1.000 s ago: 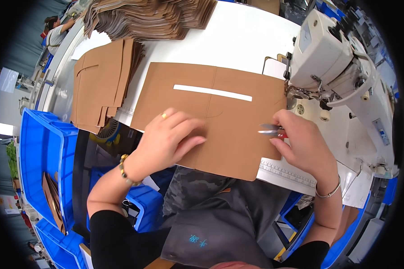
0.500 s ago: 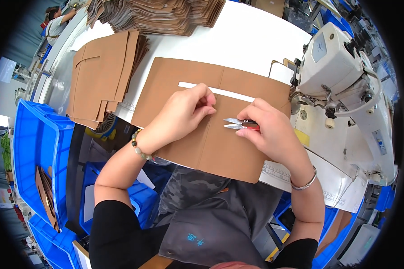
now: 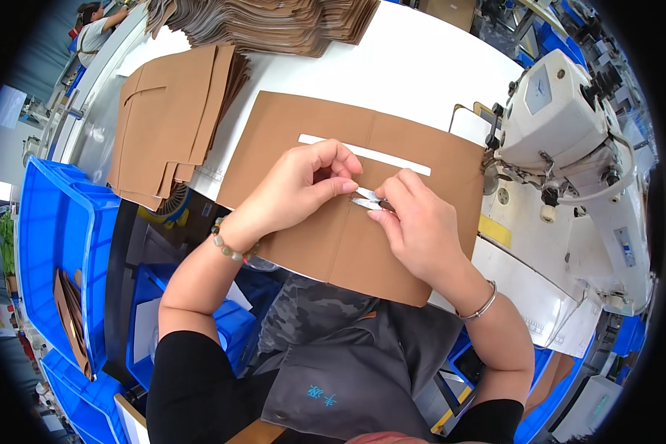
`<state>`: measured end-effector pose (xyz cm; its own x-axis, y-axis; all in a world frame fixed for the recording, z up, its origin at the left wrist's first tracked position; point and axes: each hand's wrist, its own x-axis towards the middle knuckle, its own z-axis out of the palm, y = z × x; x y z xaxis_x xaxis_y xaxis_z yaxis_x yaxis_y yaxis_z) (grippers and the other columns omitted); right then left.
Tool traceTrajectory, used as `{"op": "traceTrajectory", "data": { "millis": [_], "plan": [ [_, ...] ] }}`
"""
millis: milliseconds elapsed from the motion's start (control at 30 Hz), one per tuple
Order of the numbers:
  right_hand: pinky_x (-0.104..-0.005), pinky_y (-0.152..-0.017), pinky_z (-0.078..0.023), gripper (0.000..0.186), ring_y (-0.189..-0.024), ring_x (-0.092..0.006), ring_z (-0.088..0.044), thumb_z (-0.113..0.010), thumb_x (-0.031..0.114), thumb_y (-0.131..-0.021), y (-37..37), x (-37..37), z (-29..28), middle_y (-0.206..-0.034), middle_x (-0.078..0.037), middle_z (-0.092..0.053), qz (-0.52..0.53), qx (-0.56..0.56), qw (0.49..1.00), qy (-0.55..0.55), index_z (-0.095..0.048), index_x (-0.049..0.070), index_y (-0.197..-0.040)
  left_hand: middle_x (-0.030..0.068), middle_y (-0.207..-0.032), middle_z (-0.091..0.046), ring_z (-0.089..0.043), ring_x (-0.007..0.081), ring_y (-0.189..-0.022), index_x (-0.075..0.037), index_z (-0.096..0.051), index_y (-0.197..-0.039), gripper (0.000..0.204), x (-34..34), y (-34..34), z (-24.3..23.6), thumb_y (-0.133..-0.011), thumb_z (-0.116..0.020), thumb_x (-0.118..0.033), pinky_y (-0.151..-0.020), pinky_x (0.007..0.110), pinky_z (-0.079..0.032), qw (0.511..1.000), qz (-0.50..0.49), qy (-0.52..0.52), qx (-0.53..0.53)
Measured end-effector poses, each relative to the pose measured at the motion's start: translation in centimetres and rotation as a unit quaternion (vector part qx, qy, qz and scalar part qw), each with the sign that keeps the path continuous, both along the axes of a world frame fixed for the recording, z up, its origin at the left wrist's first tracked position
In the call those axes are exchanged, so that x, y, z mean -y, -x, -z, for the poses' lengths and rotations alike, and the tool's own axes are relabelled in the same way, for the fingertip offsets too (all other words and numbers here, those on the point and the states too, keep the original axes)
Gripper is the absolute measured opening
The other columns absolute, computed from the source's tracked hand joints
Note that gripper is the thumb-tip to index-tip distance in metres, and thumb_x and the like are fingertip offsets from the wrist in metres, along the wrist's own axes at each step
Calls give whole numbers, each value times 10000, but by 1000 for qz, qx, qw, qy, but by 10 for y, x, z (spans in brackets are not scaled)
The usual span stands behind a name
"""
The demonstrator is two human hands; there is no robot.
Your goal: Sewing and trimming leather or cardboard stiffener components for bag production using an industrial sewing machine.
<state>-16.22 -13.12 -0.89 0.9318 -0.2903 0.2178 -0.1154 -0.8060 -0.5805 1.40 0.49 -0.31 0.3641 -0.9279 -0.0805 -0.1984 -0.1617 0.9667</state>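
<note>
Right grip (image 3: 423, 226) clamps one snipper (image 3: 365, 203); whether left grip (image 3: 297, 183) closes, I cannot tell; one brown panel (image 3: 348, 251) beneath.

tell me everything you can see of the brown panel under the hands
The brown panel is a broad, thin, flat sheet that looks like smooth leather or card. A line crosses it from far edge to near, and a long white band, strip or slot, slants across its far half. It lies on the white table, near edge jutting past the table's edge. The left hand and the right hand, holding snips, are over it; contact is unclear.
</note>
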Motion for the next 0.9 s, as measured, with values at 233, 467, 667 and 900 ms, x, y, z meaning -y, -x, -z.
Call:
{"op": "traceTrajectory", "data": {
  "millis": [233,467,667,900],
  "plan": [
    [-419,-635,-514,183,-814,-276,-644,-700,123,-846,-4,-3,-2,-917,-72,-542,-2,-4,1000,24,-533,90,-914,-25,-841,-629,-567,37,-797,-11,-642,-971,59,-1,1,2,-924,-677,-18,-734,212,-480,1000,-1,13,-11],
    [-412,-653,-503,156,-772,-289,-639,-688,132,-857,-3,0,0,-897,-69,-572,7,8,999,-39,-546,86,-902,-36,-873,-632,-561,26,-808,-10,-658,-945,79,-24,1,-10,-896,-719,-19,-724,209,-480,998,-51,7,-19],
    [-378,-671,-491,108,-763,-272,-638,-672,135,-871,1,12,-2,-885,-66,-622,43,-4,993,-113,-588,72,-896,11,-804,-682,-628,54,-749,21,-672,-860,98,-138,-19,-10,-821,-756,54,-696,213,-519,992,-110,-56,-37],
    [-367,-689,-485,125,-769,-261,-626,-693,129,-855,-4,13,2,-855,-80,-618,44,5,992,-121,-599,52,-888,27,-794,-699,-638,82,-706,43,-691,-904,88,-208,-36,89,-827,-734,53,-653,233,-524,950,-250,-186,21]
  ]
}}
